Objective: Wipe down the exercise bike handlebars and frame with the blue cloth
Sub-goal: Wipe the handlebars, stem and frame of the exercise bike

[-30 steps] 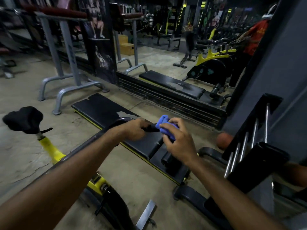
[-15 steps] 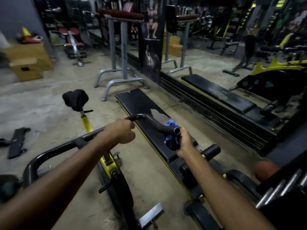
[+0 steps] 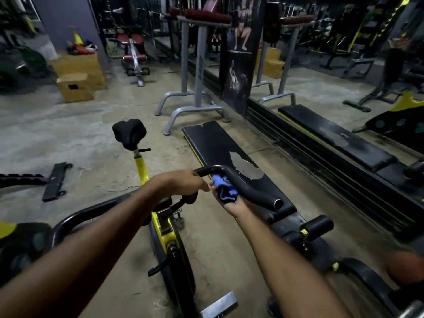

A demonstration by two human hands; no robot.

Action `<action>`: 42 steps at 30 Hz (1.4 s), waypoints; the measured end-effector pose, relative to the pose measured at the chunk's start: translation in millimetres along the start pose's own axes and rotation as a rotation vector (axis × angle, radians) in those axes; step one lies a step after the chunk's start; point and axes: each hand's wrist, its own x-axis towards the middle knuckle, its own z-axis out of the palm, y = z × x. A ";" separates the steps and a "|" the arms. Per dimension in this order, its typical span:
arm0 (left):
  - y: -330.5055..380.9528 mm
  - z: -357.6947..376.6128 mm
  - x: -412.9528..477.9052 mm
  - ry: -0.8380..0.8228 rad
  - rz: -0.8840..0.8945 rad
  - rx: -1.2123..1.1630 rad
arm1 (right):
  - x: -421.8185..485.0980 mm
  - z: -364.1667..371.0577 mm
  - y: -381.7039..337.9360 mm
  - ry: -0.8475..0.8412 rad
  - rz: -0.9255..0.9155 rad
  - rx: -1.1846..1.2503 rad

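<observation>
The exercise bike has a yellow frame (image 3: 163, 234), a black saddle (image 3: 129, 133) and a black curved handlebar (image 3: 250, 188). My left hand (image 3: 181, 183) grips the handlebar near its middle bend. My right hand (image 3: 231, 203) comes from beneath the right arm of the bar and holds the bunched blue cloth (image 3: 224, 188) against it, a little back from the open bar end (image 3: 278, 203). The fingers of my right hand are mostly hidden behind the cloth and bar.
A worn black bench (image 3: 220, 143) lies on the floor just right of the bike, with a mirror wall (image 3: 321, 88) beyond it. A grey stand (image 3: 195, 88) is ahead, wooden boxes (image 3: 75, 74) at far left, another bike's parts (image 3: 20, 246) at lower left.
My right hand has slid the blue cloth back from the bar's end toward the bend near my left hand. The view has swung left, so the saddle sits nearer the centre.
</observation>
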 end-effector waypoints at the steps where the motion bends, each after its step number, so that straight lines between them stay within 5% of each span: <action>1: 0.1 -1.0 1.9 -0.010 -0.005 -0.006 | -1.7 2.9 -0.7 -0.018 0.075 0.027; 12: 5.6 -5.7 2.9 0.043 0.004 -0.013 | -49.2 -33.0 -27.6 -0.134 0.079 -0.007; 18: 50.8 13.6 -20.3 -0.060 0.206 0.015 | -89.0 -42.5 -39.6 -0.315 -0.003 -0.226; 25: 80.1 59.1 -40.4 -0.073 0.316 0.022 | -106.7 -47.7 -52.5 -0.160 0.027 -0.232; 42: 79.5 84.7 -79.1 0.097 0.286 -0.077 | -168.0 -59.6 -68.3 -0.097 -0.162 -0.389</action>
